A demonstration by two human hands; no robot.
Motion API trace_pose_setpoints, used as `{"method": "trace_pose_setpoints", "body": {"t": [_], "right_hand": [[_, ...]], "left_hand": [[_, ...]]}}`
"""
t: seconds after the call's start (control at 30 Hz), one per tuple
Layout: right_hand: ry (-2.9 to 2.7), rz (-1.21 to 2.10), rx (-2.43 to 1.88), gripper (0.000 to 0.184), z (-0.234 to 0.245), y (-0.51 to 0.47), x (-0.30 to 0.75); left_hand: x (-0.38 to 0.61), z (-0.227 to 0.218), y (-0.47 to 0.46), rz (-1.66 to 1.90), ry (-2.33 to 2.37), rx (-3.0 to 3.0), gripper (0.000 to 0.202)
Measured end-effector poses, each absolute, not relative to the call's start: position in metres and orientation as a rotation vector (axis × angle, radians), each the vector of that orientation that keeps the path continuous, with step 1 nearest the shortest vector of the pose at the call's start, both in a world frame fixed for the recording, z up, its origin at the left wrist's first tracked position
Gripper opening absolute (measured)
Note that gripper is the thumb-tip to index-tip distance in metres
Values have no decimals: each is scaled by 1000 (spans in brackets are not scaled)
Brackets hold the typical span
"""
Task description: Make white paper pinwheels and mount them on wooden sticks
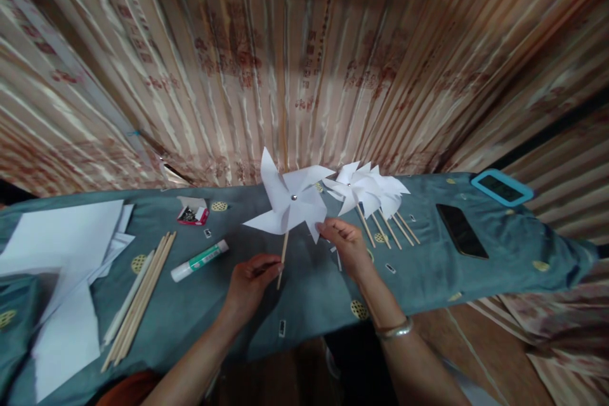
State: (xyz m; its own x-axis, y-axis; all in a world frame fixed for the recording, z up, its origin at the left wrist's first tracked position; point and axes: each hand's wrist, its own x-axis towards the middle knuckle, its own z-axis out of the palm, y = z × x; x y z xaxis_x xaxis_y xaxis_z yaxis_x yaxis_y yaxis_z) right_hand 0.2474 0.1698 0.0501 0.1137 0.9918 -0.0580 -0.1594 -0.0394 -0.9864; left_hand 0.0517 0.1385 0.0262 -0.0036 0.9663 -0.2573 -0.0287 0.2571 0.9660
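My left hand (250, 279) pinches the thin wooden stick (283, 259) of a white paper pinwheel (290, 200), holding it upright over the teal cloth-covered table (304, 304). A silver pin sits at the pinwheel's centre. My right hand (345, 242) touches the lower right blade with its fingertips, the fingers bent and close together. Just right of it lies a bunch of finished white pinwheels (368, 190) on sticks.
White paper sheets (61, 247) lie at the left, with several wooden sticks (140, 298) and a glue stick (200, 260) beside them. A small pin box (193, 214) sits further back. A black phone (461, 230) and a blue-cased device (502, 187) lie at the right. A striped curtain hangs behind.
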Motion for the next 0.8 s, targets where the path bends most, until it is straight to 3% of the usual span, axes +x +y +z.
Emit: {"method": "trace_pose_setpoints", "body": {"t": [0.8], "right_hand": [[-1153,1261,-1151,30,46,161,226]], "left_hand": [[51,27,138,1036,1325,1030,23]]}}
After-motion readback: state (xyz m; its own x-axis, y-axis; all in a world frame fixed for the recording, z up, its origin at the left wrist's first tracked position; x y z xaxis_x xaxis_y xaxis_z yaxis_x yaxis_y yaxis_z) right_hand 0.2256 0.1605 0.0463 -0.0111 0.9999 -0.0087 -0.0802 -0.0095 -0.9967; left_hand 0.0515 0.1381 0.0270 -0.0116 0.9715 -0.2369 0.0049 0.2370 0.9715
